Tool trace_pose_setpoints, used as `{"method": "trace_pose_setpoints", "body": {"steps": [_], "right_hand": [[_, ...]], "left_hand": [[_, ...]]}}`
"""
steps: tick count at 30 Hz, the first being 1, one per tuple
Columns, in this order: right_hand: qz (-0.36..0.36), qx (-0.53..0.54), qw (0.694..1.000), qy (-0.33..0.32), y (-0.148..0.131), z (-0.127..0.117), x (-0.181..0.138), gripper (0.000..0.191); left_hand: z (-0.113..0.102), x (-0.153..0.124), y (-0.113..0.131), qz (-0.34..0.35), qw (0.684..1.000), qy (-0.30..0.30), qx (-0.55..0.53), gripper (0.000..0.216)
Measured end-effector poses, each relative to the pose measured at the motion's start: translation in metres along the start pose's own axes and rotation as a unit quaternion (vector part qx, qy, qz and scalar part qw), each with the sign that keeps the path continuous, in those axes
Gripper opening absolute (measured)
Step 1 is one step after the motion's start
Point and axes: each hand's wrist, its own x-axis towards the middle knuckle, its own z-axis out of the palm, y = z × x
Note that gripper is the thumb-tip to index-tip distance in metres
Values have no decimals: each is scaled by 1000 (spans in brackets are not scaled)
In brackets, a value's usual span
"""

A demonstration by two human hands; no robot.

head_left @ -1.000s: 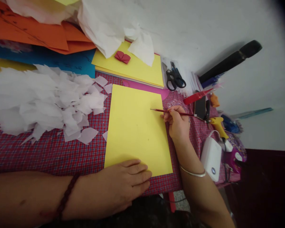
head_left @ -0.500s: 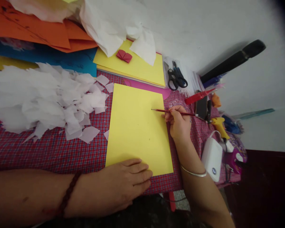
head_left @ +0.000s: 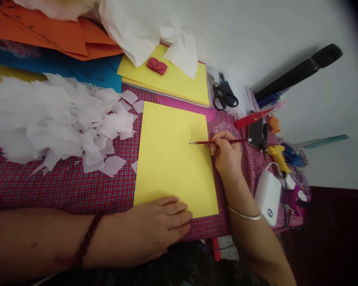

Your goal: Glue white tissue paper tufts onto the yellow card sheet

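Note:
A yellow paper sheet (head_left: 170, 159) lies on the red checked tablecloth (head_left: 62, 186). My left hand (head_left: 155, 230) rests flat on the sheet's near edge, fingers stretched out, pressing it down. My right hand (head_left: 225, 155) sits at the sheet's right edge, fingers pinched round a thin red pencil (head_left: 220, 141). The pencil lies nearly level and its tip touches the yellow sheet near the right side.
A heap of white tissue pieces (head_left: 47, 119) fills the left. Orange (head_left: 47, 35), blue and yellow sheets lie at the back, with a small red folded heart (head_left: 156, 66). Scissors (head_left: 223, 93), a red cutter (head_left: 252, 118), a yellow glue gun (head_left: 277, 155) and a white box (head_left: 267, 196) crowd the right edge.
The pencil has tilted to lie more level and its tip has slid slightly down the sheet. My left hand stays put; the view shifted a little.

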Motion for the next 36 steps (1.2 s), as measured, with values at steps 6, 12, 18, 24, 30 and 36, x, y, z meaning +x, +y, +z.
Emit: {"method": "trace_pose_setpoints", "body": {"steps": [6,12,18,24,30,36], "right_hand": [[22,-7,998,-55,-5,-1,-3,8],[51,-25,991,-120,-7,-6,-6,7],[59,-44,983,-168,-9,-8,-7,6],[53,-51,978,-197,-10,-8,-9,6],[57,-20,972,-227,-11,-7,-9,6],[86,221,960,-149,-17,-9,2,12]], "left_hand": [[-1,0,0,4,1000,3,2,43],[-7,1,1,-2,1000,-9,-3,41],[-10,2,1,-8,1000,-17,-16,46],[-10,1,1,-6,1000,-27,-9,43],[-9,1,0,-3,1000,-23,-12,45],[-9,0,0,2,1000,-22,-8,45]]}}
